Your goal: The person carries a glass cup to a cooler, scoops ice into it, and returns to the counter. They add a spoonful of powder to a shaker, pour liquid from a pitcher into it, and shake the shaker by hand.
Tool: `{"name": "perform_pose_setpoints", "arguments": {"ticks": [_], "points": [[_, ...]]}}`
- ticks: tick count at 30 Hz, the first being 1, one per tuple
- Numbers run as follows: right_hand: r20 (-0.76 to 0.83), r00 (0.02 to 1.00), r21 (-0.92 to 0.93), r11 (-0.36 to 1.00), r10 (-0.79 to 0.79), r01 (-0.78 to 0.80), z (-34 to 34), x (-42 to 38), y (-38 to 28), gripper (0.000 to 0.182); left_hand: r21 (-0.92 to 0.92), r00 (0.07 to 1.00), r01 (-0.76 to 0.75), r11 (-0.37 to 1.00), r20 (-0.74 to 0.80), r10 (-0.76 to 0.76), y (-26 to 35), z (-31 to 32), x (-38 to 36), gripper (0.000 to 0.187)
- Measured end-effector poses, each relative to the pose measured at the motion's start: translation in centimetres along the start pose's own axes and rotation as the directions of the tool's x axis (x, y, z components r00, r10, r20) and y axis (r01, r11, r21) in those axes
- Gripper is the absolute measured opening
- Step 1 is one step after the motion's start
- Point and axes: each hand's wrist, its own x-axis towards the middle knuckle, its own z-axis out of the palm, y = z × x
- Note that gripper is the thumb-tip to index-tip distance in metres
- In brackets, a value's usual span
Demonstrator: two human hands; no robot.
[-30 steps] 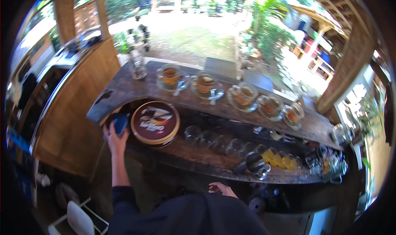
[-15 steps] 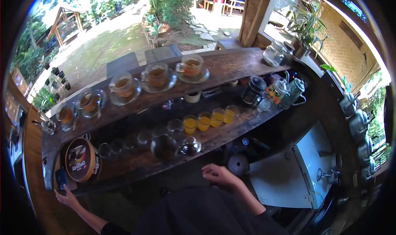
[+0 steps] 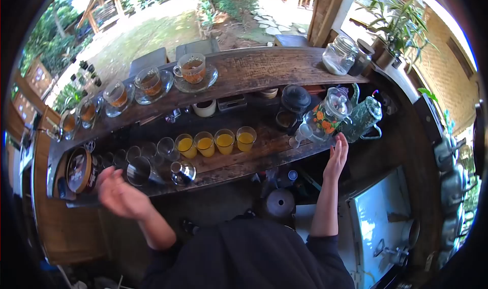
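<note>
My right hand [image 3: 336, 159] reaches up at the shelf's front edge, fingers stretched, right by the base of a clear glass pitcher [image 3: 328, 116] painted with orange flowers. A small stemmed glass [image 3: 302, 135] stands just left of the pitcher. My left hand [image 3: 123, 195], slightly blurred, hangs in front of the shelf with loosely bent fingers and nothing visible in it. Nearest to it are an upturned-looking clear glass vessel [image 3: 139, 170] and a round brown box [image 3: 80, 170]. Several glasses of orange drink, one being this glass [image 3: 245, 139], line the lower shelf.
Along the upper counter [image 3: 264, 68] stand several glass cups of tea on saucers, like this cup [image 3: 191, 69]. A green enamel pot [image 3: 364, 117] and dark French press [image 3: 294, 106] are right. A lidded glass jar [image 3: 339, 55] sits at the corner; a white chest [image 3: 378, 223] is below.
My right hand has moved up and right to the pitcher. My left hand has left the phone-like dark object by the round box and moved right. The view has shifted rightward.
</note>
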Motion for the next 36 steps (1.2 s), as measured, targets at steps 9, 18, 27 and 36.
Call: {"name": "perform_pose_setpoints", "arguments": {"ticks": [9, 18, 27, 36], "points": [[-0.019, 0.979, 0.211, 0.958, 0.204, -0.195, 1.5, 9.3, 5.2, 0.082, 0.129, 0.854, 0.431, 0.893, 0.262, -0.45, 3.1, 2.3, -6.7, 0.017], [0.097, 0.947, 0.372, 0.871, 0.306, -0.32, 1.2, 13.5, 6.1, 0.062, 0.211, 0.768, 0.6, 0.772, 0.12, -0.629, 3.5, 0.6, -7.2, 0.014], [0.05, 0.978, 0.421, 0.884, 0.202, -0.204, 1.9, 13.9, 6.4, 0.057, 0.247, 0.717, 0.659, 0.711, 0.079, -0.692, 3.5, -0.7, -7.2, 0.014], [0.048, 0.995, 0.365, 0.926, 0.087, -0.099, 1.5, 13.7, 5.3, 0.053, 0.238, 0.71, 0.654, 0.718, 0.135, -0.691, 3.7, -1.3, -5.5, 0.015]]}}
